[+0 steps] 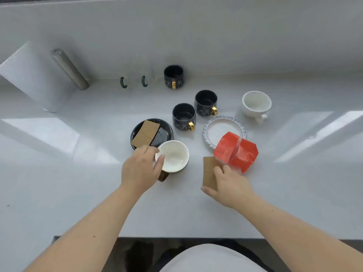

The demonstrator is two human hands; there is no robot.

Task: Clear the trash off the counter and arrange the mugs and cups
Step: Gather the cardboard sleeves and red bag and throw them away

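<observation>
Left hand (pixel 140 169) fingers are clamping the white cup (pixel 172 156) rim, probably steadying it. Right hand (pixel 228 186) fingers are pinching the card (pixel 208 169) by the red bag (pixel 236 152) at 3 o'clock, likely binning it.

Both forearms are showing bare from the elbow down, with no sleeves, watch or bracelet on them. The left hand (pixel 139 169) and the right hand (pixel 229 185) are wearing no gloves and no rings that can be seen. At the bottom edge, the person is wearing a white garment (pixel 210 260).
</observation>
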